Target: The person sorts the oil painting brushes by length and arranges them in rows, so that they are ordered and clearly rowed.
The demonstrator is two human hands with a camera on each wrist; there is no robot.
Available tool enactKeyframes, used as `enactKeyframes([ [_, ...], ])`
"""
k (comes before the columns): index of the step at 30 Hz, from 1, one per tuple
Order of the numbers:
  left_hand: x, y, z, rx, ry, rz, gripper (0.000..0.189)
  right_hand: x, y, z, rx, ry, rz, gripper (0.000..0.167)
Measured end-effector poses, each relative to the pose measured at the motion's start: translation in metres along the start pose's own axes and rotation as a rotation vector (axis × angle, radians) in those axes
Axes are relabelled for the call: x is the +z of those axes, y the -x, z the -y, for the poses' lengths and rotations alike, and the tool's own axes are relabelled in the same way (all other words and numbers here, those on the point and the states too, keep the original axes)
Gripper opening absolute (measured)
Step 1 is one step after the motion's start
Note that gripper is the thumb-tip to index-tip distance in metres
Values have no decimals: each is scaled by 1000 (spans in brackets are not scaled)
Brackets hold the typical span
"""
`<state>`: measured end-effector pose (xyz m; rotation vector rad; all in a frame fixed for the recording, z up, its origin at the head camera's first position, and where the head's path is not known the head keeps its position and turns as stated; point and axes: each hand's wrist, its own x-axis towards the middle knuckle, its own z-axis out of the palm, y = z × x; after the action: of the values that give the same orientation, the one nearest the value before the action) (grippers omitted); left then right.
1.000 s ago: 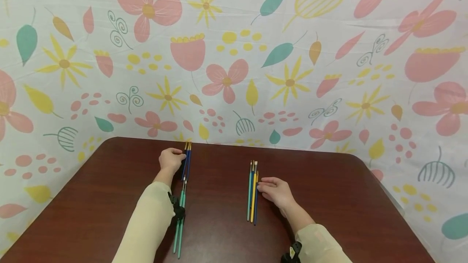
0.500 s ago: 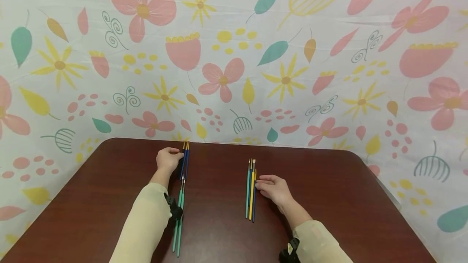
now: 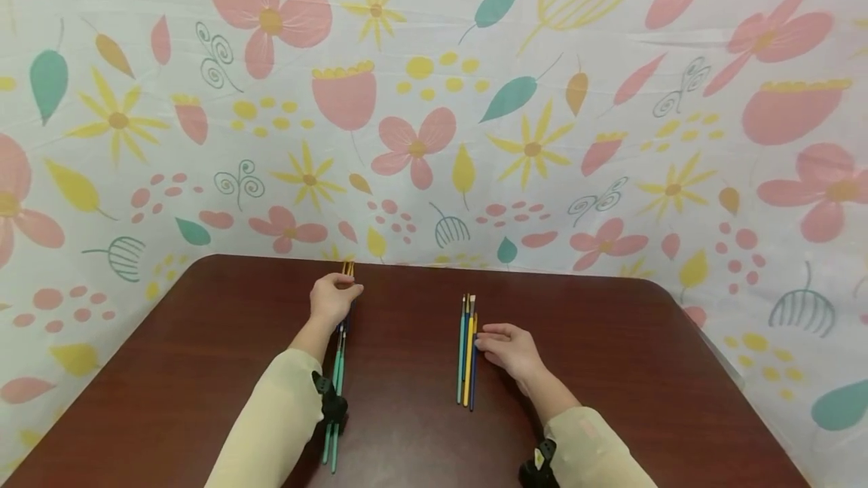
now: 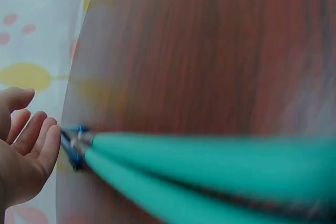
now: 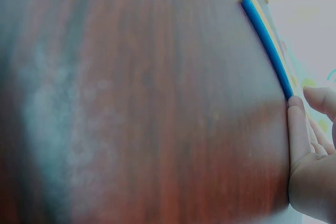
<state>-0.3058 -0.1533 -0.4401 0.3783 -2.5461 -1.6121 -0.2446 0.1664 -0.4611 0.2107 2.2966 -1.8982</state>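
Note:
On the left of the table lie blue paintbrushes (image 3: 349, 269) with golden ferrules, partly hidden by my left hand (image 3: 331, 300), which reaches across them. Its fingers look loosely bent, with thumb and fingers apart in the left wrist view. Two green paintbrushes (image 3: 335, 444) extend toward me below the blue ones, partly covered by my wrist camera. To the right, a turquoise paintbrush (image 3: 461, 364), a yellow paintbrush (image 3: 468, 367) and blue ones lie side by side. My right hand (image 3: 513, 354) has its fingertips at the outer blue paintbrush (image 3: 473, 382), fingers fairly straight and thumb apart.
Both brush groups rest on a dark reddish-brown table (image 3: 407, 382) with rounded far corners. A white cloth (image 3: 420, 149) printed with flowers and leaves hangs right behind the far edge. A black camera (image 3: 539, 465) is strapped to my right wrist.
My left hand has shifted right, from beside the blue paintbrushes to over them, covering more of their handles. The right hand stays beside its group.

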Motion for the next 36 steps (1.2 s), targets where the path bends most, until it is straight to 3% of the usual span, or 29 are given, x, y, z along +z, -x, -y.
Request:
enactKeyframes([
  [8, 31, 14, -11, 68, 23, 69, 33, -1, 0, 0, 0, -5, 0, 41],
  [21, 72, 34, -27, 78, 195, 213, 30, -1, 1, 0, -3, 1, 2, 40],
  [30, 97, 45, -38, 38, 306, 328, 34, 0, 1, 0, -6, -4, -3, 41],
  [36, 117, 49, -43, 1, 382, 369, 34, 1, 0, 1, -5, 1, -9, 40],
])
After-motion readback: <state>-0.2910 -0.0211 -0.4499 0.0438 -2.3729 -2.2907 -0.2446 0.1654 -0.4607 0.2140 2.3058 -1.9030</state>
